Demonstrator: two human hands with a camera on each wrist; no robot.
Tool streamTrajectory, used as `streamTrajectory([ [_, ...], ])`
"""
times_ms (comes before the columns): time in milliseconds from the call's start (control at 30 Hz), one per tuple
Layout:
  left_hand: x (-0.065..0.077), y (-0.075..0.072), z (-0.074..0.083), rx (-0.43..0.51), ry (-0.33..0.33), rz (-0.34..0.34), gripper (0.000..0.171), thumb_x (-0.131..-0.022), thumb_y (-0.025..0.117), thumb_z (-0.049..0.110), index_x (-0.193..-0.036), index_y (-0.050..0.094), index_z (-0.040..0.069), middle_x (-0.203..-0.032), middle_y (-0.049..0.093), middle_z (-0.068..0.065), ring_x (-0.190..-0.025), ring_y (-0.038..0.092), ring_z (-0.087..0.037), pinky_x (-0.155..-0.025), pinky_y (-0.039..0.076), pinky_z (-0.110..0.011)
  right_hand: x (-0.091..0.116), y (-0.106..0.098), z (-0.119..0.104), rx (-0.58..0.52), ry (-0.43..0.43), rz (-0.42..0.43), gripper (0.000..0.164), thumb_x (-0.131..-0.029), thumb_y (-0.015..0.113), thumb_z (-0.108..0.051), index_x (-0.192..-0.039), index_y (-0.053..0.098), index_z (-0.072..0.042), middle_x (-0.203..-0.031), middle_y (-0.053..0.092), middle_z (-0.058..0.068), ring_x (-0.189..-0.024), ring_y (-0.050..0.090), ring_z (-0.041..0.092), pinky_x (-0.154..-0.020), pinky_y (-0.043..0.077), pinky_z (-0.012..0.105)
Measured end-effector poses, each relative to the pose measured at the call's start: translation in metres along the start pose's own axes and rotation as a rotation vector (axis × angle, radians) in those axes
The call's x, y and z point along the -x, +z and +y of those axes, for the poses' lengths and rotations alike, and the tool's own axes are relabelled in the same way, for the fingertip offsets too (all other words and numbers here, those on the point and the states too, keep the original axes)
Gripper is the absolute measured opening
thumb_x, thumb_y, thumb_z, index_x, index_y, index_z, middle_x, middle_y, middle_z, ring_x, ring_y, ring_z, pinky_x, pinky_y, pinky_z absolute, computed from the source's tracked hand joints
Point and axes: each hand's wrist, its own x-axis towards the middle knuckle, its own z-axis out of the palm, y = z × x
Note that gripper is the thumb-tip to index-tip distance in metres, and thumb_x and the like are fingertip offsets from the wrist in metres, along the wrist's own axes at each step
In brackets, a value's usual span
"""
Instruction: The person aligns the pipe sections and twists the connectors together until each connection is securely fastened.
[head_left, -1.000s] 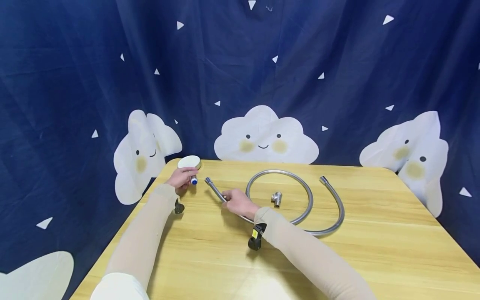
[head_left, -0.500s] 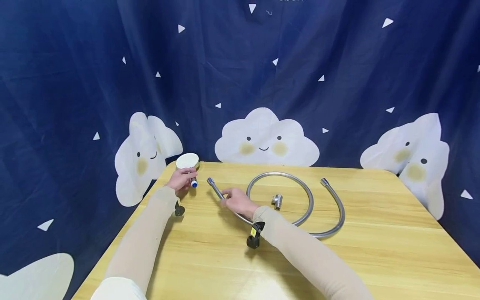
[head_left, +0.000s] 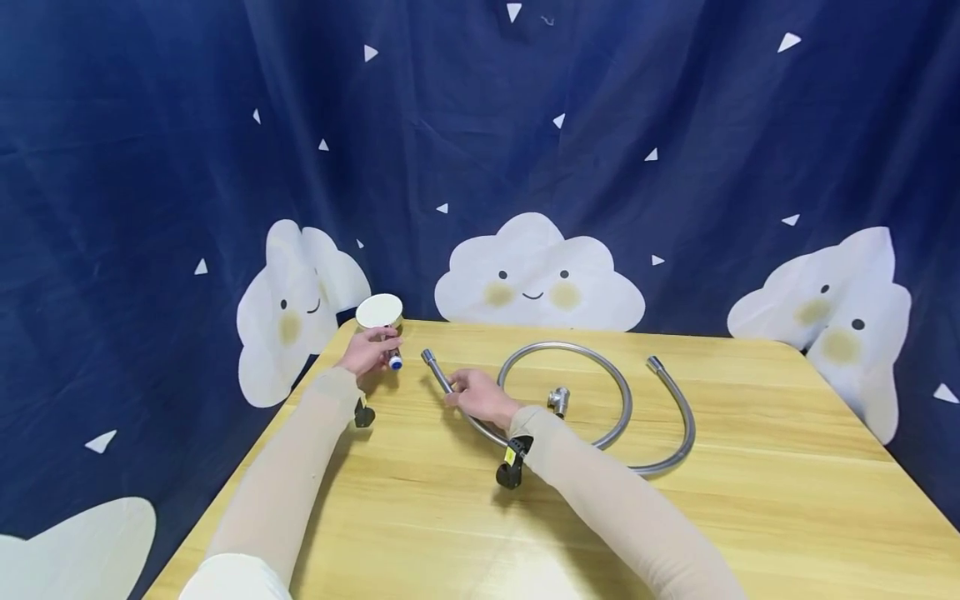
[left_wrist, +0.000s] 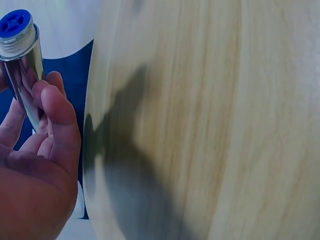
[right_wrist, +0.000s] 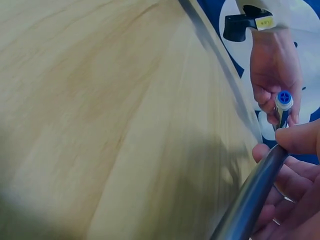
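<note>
A shower head [head_left: 379, 311] with a round white face is gripped by its chrome handle in my left hand [head_left: 369, 351]. Its threaded end with a blue insert [left_wrist: 15, 24] points toward me, as the left wrist view shows. My right hand [head_left: 483, 398] pinches a grey metal shower hose [head_left: 437, 372] a little behind its left end fitting. That fitting lies apart from the shower head's thread, to its right. From my hand the hose loops across the table to its other end fitting [head_left: 655, 364] on the right.
A small chrome tee-shaped valve [head_left: 558, 401] lies inside the hose loop, just beyond my right hand. The wooden table [head_left: 787, 467] ends at a dark blue curtain [head_left: 465, 100] with cloud prints on the back and sides.
The shower head is tilted up more, its white face higher than before. My right hand keeps its hold on the hose and has barely moved. The whole view has shifted slightly.
</note>
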Motion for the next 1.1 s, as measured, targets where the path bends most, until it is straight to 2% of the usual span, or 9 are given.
streamTrajectory([
  [100,0.001,0.003,0.003,0.000,0.009,-0.005,0.051,-0.096,0.069,0.021,-0.139,0.051,-0.002,-0.068,0.060,0.007,-0.054,0.050,-0.005,-0.054,0.048,-0.022,-0.003,-0.001,0.001,-0.046,0.004,-0.010,0.030,-0.089,0.068,-0.005,-0.118,0.063,0.002,-0.089,0.068,0.015,-0.072,0.062,0.022,-0.067,0.045,0.027],
  [333,-0.001,0.007,0.002,0.026,0.029,0.013,0.046,-0.094,0.071,0.017,-0.133,0.055,-0.001,-0.067,0.062,0.006,-0.053,0.052,-0.006,-0.052,0.047,-0.023,-0.009,-0.001,0.004,-0.117,0.024,-0.042,0.027,-0.089,0.067,-0.003,-0.114,0.061,0.004,-0.081,0.059,0.002,-0.074,0.056,0.018,-0.071,0.043,0.025],
  [500,-0.001,0.011,0.002,0.036,0.052,0.027,0.041,-0.094,0.072,0.016,-0.128,0.057,0.000,-0.064,0.062,0.006,-0.052,0.053,-0.007,-0.053,0.049,-0.025,-0.010,-0.002,0.003,-0.140,0.045,-0.049,0.040,-0.084,0.068,-0.002,-0.123,0.059,0.003,-0.089,0.065,0.011,-0.076,0.059,0.021,-0.071,0.045,0.026],
  [600,0.003,0.014,0.004,0.049,0.065,0.036,0.039,-0.093,0.074,0.017,-0.125,0.058,0.001,-0.065,0.062,0.006,-0.053,0.053,-0.007,-0.054,0.049,-0.025,-0.011,-0.001,0.002,-0.139,0.047,-0.044,0.050,-0.081,0.068,-0.003,-0.130,0.058,0.000,-0.098,0.067,0.017,-0.080,0.059,0.023,-0.073,0.045,0.027],
  [633,0.008,0.015,0.009,0.052,0.062,0.033,0.038,-0.093,0.074,0.016,-0.125,0.058,0.002,-0.066,0.063,0.004,-0.054,0.054,-0.008,-0.055,0.050,-0.025,-0.012,-0.001,0.002,-0.137,0.050,-0.042,0.052,-0.081,0.069,-0.003,-0.132,0.058,-0.001,-0.100,0.067,0.017,-0.080,0.059,0.022,-0.073,0.045,0.028],
  [733,0.021,0.016,0.022,0.070,0.050,0.022,0.038,-0.093,0.074,0.014,-0.124,0.058,0.000,-0.069,0.064,-0.001,-0.056,0.056,-0.011,-0.057,0.052,-0.028,-0.013,-0.001,0.001,-0.138,0.053,-0.037,0.051,-0.082,0.068,-0.004,-0.131,0.058,-0.002,-0.098,0.066,0.013,-0.080,0.059,0.022,-0.073,0.045,0.028],
  [833,0.026,0.015,0.028,0.097,0.032,0.016,0.041,-0.092,0.074,0.012,-0.126,0.057,-0.002,-0.070,0.065,-0.003,-0.057,0.056,-0.013,-0.059,0.053,-0.031,-0.014,-0.001,-0.001,-0.142,0.061,-0.034,0.048,-0.083,0.068,-0.003,-0.130,0.058,-0.001,-0.094,0.065,0.010,-0.079,0.059,0.022,-0.072,0.045,0.027],
  [1000,0.010,0.017,0.011,0.111,0.052,0.035,0.048,-0.092,0.074,0.011,-0.134,0.054,-0.003,-0.067,0.064,0.003,-0.054,0.055,-0.009,-0.055,0.052,-0.027,-0.016,-0.001,-0.002,-0.157,0.075,-0.026,0.051,-0.082,0.067,-0.003,-0.132,0.056,0.000,-0.097,0.065,0.012,-0.082,0.060,0.024,-0.072,0.045,0.027],
  [1100,0.007,0.019,0.007,0.097,0.072,0.050,0.049,-0.092,0.073,0.011,-0.134,0.054,-0.003,-0.067,0.064,0.003,-0.054,0.055,-0.008,-0.054,0.051,-0.025,-0.018,0.000,-0.002,-0.158,0.077,-0.023,0.048,-0.087,0.066,-0.007,-0.133,0.056,-0.001,-0.100,0.067,0.017,-0.085,0.061,0.026,-0.074,0.045,0.027],
])
